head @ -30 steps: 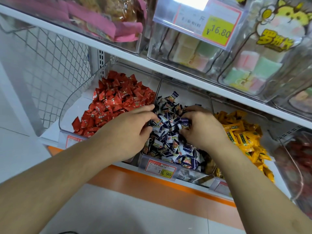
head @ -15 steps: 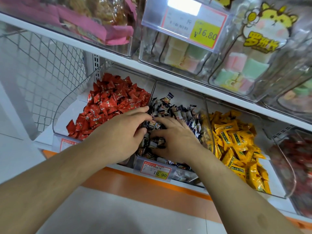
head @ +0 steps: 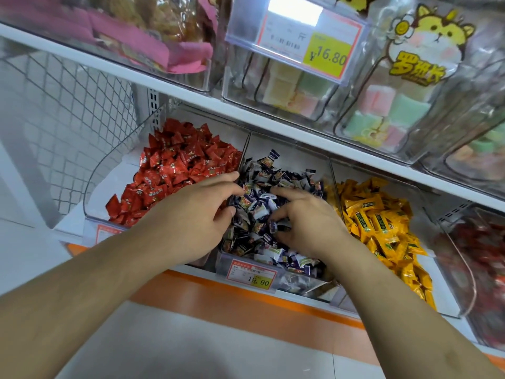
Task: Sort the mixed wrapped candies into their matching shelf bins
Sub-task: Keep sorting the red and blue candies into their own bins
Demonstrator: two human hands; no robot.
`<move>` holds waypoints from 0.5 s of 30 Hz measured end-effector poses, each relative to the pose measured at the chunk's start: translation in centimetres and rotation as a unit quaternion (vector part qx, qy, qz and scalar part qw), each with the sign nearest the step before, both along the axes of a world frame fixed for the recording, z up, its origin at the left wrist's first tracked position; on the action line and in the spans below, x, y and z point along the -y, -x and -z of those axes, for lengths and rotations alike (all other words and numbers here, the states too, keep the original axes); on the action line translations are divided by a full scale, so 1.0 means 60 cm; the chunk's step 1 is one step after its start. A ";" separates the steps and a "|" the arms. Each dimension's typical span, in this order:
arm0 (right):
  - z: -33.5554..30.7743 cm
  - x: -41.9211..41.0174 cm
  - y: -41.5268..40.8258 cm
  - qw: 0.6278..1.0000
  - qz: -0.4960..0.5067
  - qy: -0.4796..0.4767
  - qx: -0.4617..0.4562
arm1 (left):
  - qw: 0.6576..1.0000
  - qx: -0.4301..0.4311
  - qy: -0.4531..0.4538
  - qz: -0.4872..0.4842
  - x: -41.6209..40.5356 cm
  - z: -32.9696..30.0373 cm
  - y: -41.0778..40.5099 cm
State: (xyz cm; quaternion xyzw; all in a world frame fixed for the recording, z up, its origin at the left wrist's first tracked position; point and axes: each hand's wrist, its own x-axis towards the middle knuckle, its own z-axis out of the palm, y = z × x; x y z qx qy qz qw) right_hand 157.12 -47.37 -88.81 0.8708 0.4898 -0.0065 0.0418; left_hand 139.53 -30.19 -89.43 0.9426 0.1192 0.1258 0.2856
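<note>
Three clear bins stand side by side on the lower shelf. The left bin holds red wrapped candies [head: 175,170], the middle bin [head: 303,285] holds dark blue and white wrapped candies [head: 273,170], and the right bin holds yellow wrapped candies [head: 382,222]. My left hand [head: 191,217] lies over the divider between the red and blue bins, fingers reaching into the blue candies. My right hand [head: 308,220] is in the middle bin, its fingers curled round several blue candies. What lies under either palm is hidden.
A price tag [head: 252,274] reading 19.90 hangs on the middle bin's front. An upper shelf [head: 191,94] carries clear bins of pastel sweets [head: 382,110] and pink packets [head: 153,47]. A further bin of red sweets [head: 486,258] sits far right. A wire mesh panel [head: 68,105] closes the left side.
My right hand moved left from the yellow bin's side into the middle of the blue candies and curled its fingers. My left hand has stayed on the divider.
</note>
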 end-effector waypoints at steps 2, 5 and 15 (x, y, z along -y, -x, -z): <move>0.004 -0.002 -0.003 1.000 0.002 -0.005 -0.001 | 1.000 0.000 0.003 0.001 0.000 0.000 0.000; 0.004 -0.005 -0.010 0.999 0.009 -0.034 -0.003 | 1.000 0.001 -0.001 0.000 -0.001 0.001 0.000; -0.020 0.000 -0.001 0.991 -0.015 -0.092 -0.092 | 1.000 0.008 -0.005 -0.001 0.004 0.004 -0.005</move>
